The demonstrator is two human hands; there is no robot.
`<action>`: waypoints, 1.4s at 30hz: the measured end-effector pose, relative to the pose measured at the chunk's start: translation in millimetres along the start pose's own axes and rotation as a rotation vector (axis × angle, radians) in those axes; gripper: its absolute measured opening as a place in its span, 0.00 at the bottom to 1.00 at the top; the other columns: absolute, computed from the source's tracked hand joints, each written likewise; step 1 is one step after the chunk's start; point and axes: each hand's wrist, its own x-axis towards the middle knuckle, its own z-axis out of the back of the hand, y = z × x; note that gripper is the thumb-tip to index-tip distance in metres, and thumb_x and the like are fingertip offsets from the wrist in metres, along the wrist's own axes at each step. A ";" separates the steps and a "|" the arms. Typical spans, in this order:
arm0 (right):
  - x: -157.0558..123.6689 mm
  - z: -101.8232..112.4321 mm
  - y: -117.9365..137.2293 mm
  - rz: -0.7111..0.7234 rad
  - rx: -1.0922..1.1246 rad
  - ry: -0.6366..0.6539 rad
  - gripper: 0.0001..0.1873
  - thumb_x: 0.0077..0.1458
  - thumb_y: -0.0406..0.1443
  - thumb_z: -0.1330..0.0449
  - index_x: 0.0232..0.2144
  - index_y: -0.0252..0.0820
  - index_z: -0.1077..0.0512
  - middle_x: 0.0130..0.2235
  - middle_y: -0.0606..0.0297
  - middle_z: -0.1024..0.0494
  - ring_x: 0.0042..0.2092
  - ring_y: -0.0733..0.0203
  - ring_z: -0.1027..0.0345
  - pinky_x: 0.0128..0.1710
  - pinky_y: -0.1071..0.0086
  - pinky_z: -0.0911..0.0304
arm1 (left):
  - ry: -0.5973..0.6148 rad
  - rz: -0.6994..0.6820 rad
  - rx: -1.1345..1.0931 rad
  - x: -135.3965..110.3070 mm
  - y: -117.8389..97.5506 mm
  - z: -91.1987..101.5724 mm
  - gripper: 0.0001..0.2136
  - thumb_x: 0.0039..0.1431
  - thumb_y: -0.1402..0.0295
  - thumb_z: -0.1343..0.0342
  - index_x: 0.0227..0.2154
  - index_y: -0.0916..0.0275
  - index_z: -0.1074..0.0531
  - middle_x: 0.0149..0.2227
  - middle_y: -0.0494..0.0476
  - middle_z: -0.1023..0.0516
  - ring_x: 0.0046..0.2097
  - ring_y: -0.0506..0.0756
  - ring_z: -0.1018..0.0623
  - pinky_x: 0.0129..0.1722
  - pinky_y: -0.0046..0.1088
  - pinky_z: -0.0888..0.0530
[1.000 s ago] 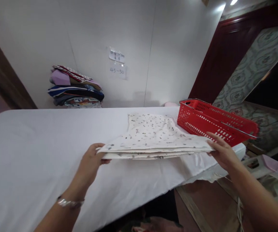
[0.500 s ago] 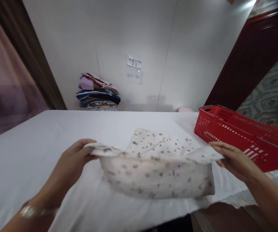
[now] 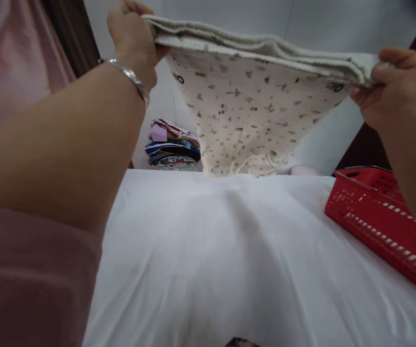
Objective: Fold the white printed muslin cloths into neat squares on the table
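At the far left I am seeing a pink sleeve (image 3: 30, 274) filling the lower corner, with the forearm rising from it and a silver bracelet (image 3: 130, 79) sitting at the wrist. Above it, the left hand (image 3: 131, 36) is pinching one top corner of the patterned cloth (image 3: 251, 111), fingers closed tight over the folded edge. Behind and below, a stack of folded clothes (image 3: 173, 144) is resting against the white wall, at the far end of the white-covered table (image 3: 211, 255).

In the middle, the cloth is hanging in the air above the table, stretched between both hands, cream with small dark marks. Its top edge is showing several layers, and the lower part is narrowing downward; I cannot tell whether its tip is touching the table.

Further right, the right hand (image 3: 397, 89) is gripping the other top corner, closed on the bunched edge. Below it, a red basket (image 3: 381, 221) is lying on the table's right side, well apart from the cloth.
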 end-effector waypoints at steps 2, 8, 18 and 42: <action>-20.3 3.6 -21.2 -0.080 0.004 0.040 0.22 0.56 0.26 0.49 0.54 0.33 0.42 0.51 0.54 0.31 0.37 0.73 0.32 0.30 0.69 0.45 | -0.157 0.067 -0.081 -20.8 12.8 11.7 0.12 0.62 0.63 0.56 0.37 0.60 0.29 0.38 0.39 0.28 0.45 0.45 0.28 0.34 0.27 0.32; -161.4 12.1 -119.1 -0.670 0.001 0.134 0.12 0.54 0.26 0.45 0.42 0.33 0.29 0.37 0.57 0.25 0.26 0.73 0.37 0.24 0.75 0.40 | -0.029 0.460 -0.113 -205.1 102.7 39.3 0.11 0.43 0.72 0.42 0.33 0.66 0.28 0.34 0.50 0.26 0.33 0.49 0.25 0.35 0.30 0.25; -349.6 34.3 -168.1 -1.200 0.003 0.277 0.13 0.44 0.35 0.37 0.36 0.40 0.29 0.26 0.66 0.27 0.25 0.65 0.33 0.23 0.73 0.36 | 0.107 0.976 0.140 -422.6 160.6 70.8 0.17 0.42 0.64 0.49 0.37 0.64 0.26 0.21 0.50 0.26 0.24 0.52 0.27 0.28 0.28 0.28; -408.7 53.9 -133.6 -0.543 -0.788 0.567 0.15 0.52 0.41 0.48 0.39 0.45 0.26 0.42 0.61 0.24 0.45 0.53 0.33 0.49 0.60 0.41 | 0.402 0.407 0.862 -476.0 125.5 93.4 0.13 0.55 0.69 0.55 0.38 0.61 0.27 0.50 0.60 0.32 0.50 0.59 0.30 0.49 0.36 0.33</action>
